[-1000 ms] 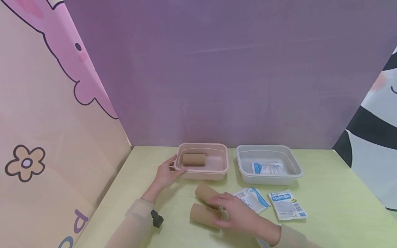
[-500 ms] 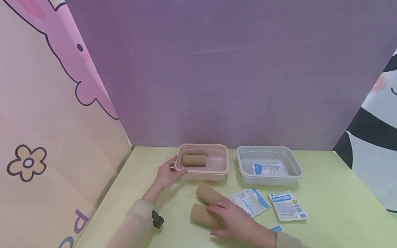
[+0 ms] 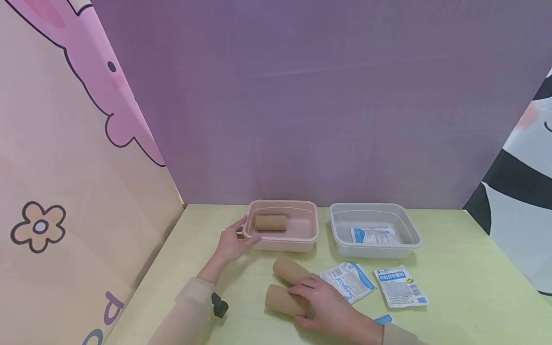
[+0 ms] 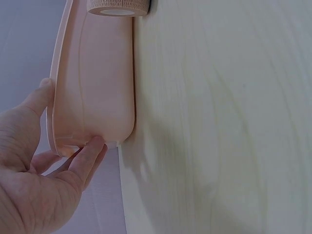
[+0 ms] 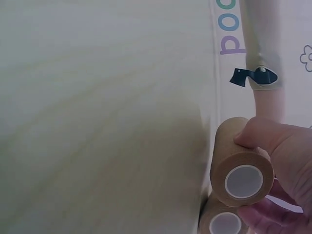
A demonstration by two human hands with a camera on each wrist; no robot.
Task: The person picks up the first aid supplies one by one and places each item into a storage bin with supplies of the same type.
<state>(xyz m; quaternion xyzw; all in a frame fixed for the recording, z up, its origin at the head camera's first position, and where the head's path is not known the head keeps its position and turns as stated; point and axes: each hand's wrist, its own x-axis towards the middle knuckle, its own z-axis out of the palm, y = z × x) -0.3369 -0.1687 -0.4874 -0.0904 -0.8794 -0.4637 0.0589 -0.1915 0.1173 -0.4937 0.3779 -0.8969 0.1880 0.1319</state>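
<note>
My left hand (image 3: pixel 230 244) grips the left end of a pink plastic bin (image 3: pixel 284 245), its thumb over the rim. In the left wrist view its fingers curl under that end. One brown bandage roll (image 3: pixel 270 222) lies inside this bin. On the table in front are two more brown rolls, side by side. My right hand (image 3: pixel 327 302) holds the nearer bandage roll (image 3: pixel 279 300), covering its right end. The right wrist view has the thumb on this roll (image 5: pixel 225 141) and fingers at its other side. Just behind it lies the other bandage roll (image 3: pixel 289 269).
Right of the pink bin stands a white bin (image 3: pixel 375 251) with a gauze packet (image 3: pixel 373 235) in it. Two dressing packets (image 3: pixel 401 287) lie on the yellow table (image 3: pixel 465 268), and a blue packet edge (image 3: pixel 384 319) shows by the right forearm. A purple wall (image 3: pixel 327 120) rises behind.
My right hand has moved slightly down and left and closed around the nearer roll. The left hand keeps its place on the pink bin.
</note>
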